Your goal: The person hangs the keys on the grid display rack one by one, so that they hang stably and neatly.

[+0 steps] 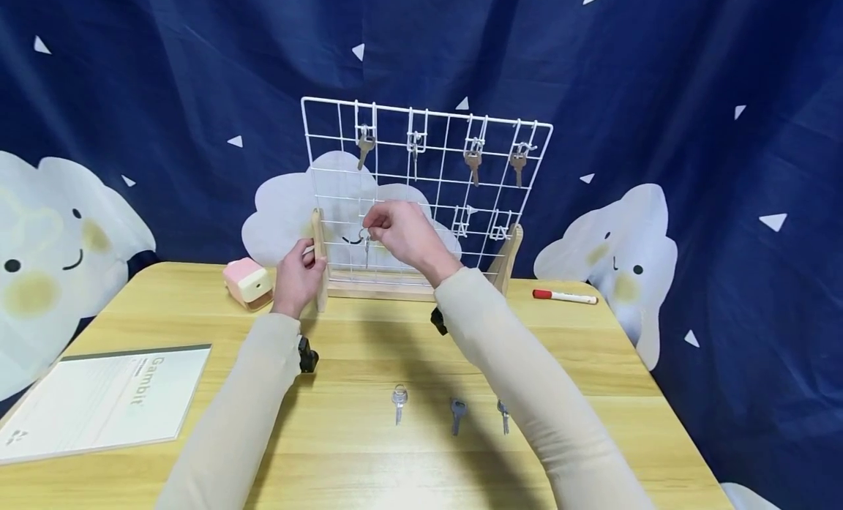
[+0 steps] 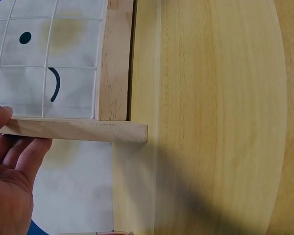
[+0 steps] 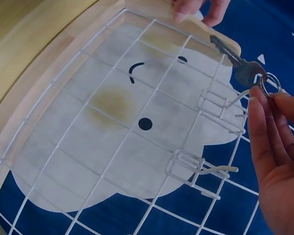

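Observation:
A white wire grid rack (image 1: 428, 112) stands on wooden supports at the back of the table. My left hand (image 1: 299, 276) grips its left wooden upright (image 2: 88, 129), thumb on one face and fingers on the other. In front of the grid, my right hand (image 1: 410, 235) pinches a metal ring (image 3: 270, 87) that carries a key (image 3: 247, 72). The key's blade points away from the fingers, close by a bare white hook (image 3: 216, 103); another bare hook (image 3: 218, 170) sits beside it. Along the grid's upper row hang several keys (image 1: 473, 160).
Three loose keys lie on the table's front half, among them a ringed key (image 1: 399, 400) and a dark-headed key (image 1: 457, 409). At left are a pink pencil sharpener (image 1: 249, 282) and a notepad (image 1: 112, 400). A red-capped marker (image 1: 565, 297) lies right of the rack.

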`<move>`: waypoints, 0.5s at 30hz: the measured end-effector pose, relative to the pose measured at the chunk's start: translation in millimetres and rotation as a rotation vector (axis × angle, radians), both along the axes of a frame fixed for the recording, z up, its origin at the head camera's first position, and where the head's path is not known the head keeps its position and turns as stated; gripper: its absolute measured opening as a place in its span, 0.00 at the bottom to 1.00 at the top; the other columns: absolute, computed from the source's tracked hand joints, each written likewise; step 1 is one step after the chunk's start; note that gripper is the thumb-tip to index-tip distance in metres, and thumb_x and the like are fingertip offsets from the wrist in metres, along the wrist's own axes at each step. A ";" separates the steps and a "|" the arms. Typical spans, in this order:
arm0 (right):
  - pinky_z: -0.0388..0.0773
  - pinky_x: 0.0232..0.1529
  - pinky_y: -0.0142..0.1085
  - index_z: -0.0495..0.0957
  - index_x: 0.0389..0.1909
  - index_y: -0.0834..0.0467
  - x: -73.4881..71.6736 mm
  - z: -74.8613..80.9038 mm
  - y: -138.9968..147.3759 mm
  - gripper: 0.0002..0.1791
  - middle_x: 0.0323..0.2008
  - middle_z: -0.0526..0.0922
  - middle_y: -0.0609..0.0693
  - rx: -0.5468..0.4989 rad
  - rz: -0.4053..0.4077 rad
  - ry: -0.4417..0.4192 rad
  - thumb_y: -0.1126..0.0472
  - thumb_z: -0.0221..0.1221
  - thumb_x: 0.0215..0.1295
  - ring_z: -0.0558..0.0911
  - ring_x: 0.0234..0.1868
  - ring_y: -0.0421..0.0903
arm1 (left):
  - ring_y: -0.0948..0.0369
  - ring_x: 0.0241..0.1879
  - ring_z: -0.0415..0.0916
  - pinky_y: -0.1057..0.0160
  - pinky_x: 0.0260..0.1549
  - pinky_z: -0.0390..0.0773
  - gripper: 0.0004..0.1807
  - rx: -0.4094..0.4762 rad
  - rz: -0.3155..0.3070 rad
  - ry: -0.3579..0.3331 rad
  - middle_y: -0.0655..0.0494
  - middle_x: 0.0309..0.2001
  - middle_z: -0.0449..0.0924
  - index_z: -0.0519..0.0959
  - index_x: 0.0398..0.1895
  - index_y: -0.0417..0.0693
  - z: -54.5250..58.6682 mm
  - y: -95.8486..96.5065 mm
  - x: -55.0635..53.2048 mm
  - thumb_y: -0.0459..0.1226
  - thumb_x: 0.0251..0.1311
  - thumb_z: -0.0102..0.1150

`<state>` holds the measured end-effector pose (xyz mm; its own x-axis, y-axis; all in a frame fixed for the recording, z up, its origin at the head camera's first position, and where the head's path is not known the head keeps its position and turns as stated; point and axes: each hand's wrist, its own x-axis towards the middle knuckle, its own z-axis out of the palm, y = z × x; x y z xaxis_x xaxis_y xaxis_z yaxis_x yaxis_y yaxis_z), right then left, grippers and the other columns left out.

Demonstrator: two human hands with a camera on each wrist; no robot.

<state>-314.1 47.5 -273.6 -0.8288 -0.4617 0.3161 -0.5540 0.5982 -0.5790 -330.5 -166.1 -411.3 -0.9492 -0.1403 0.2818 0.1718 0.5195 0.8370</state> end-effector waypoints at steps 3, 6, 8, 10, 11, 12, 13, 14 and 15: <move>0.76 0.41 0.26 0.84 0.37 0.59 -3.8 -1.3 -2.9 0.07 0.36 0.84 0.49 0.033 -0.008 0.044 0.71 0.57 0.67 0.80 0.37 0.40 | 0.47 0.59 0.73 0.51 0.60 0.71 0.23 0.001 -0.003 0.002 0.38 0.58 0.75 0.67 0.67 0.40 -0.7 -0.3 -0.4 0.33 0.70 0.52; 0.76 0.41 0.25 0.84 0.35 0.59 -7.1 -1.9 -4.9 0.08 0.35 0.83 0.46 0.052 -0.014 0.087 0.71 0.57 0.66 0.80 0.36 0.40 | 0.47 0.59 0.73 0.51 0.60 0.72 0.23 -0.005 -0.001 0.003 0.38 0.58 0.75 0.67 0.67 0.40 -0.8 -1.0 -0.2 0.33 0.70 0.52; 0.75 0.40 0.26 0.84 0.35 0.58 -9.2 -2.1 -5.7 0.09 0.34 0.83 0.46 0.057 -0.019 0.100 0.72 0.57 0.65 0.79 0.36 0.40 | 0.47 0.59 0.73 0.50 0.60 0.71 0.23 -0.004 -0.002 0.002 0.38 0.58 0.75 0.67 0.67 0.40 -0.3 -1.4 0.3 0.32 0.70 0.52; 0.75 0.40 0.26 0.84 0.35 0.58 -11.9 -2.5 -6.5 0.09 0.34 0.83 0.45 0.063 -0.026 0.112 0.72 0.57 0.65 0.79 0.36 0.40 | 0.46 0.59 0.73 0.50 0.60 0.71 0.23 -0.006 0.000 0.000 0.38 0.59 0.74 0.67 0.67 0.40 0.5 -1.4 0.8 0.33 0.70 0.53; 0.75 0.40 0.26 0.84 0.35 0.59 -13.3 -3.0 -6.9 0.09 0.33 0.83 0.45 0.066 -0.029 0.118 0.72 0.57 0.65 0.79 0.36 0.40 | 0.46 0.59 0.73 0.50 0.60 0.71 0.23 -0.005 -0.001 0.000 0.38 0.59 0.74 0.67 0.67 0.40 0.8 -1.4 0.9 0.32 0.70 0.52; 0.75 0.40 0.26 0.84 0.35 0.59 -14.4 -3.4 -7.2 0.09 0.33 0.83 0.45 0.072 -0.035 0.124 0.72 0.57 0.65 0.79 0.36 0.40 | 0.46 0.59 0.73 0.50 0.60 0.71 0.23 -0.004 -0.002 0.000 0.38 0.59 0.74 0.67 0.67 0.40 1.1 -1.2 1.0 0.33 0.70 0.52; 0.75 0.41 0.26 0.84 0.35 0.59 -15.7 -4.0 -7.6 0.09 0.33 0.83 0.45 0.079 -0.042 0.129 0.72 0.57 0.65 0.79 0.36 0.39 | 0.46 0.59 0.73 0.50 0.60 0.71 0.23 -0.005 -0.004 -0.001 0.38 0.59 0.74 0.67 0.67 0.40 1.3 -0.7 1.1 0.33 0.70 0.52; 0.75 0.41 0.26 0.85 0.36 0.59 -16.9 -4.8 -8.0 0.09 0.33 0.82 0.44 0.089 -0.048 0.138 0.72 0.57 0.65 0.79 0.36 0.39 | 0.47 0.59 0.73 0.50 0.60 0.71 0.23 -0.008 -0.003 0.000 0.38 0.58 0.75 0.67 0.67 0.40 1.2 -0.4 1.0 0.33 0.70 0.53; 0.75 0.41 0.26 0.85 0.36 0.58 -18.0 -5.8 -8.4 0.09 0.34 0.82 0.44 0.102 -0.056 0.149 0.71 0.57 0.65 0.78 0.36 0.39 | 0.47 0.59 0.73 0.50 0.60 0.71 0.23 -0.008 -0.006 0.002 0.38 0.58 0.75 0.67 0.67 0.40 1.0 -0.1 0.7 0.33 0.70 0.52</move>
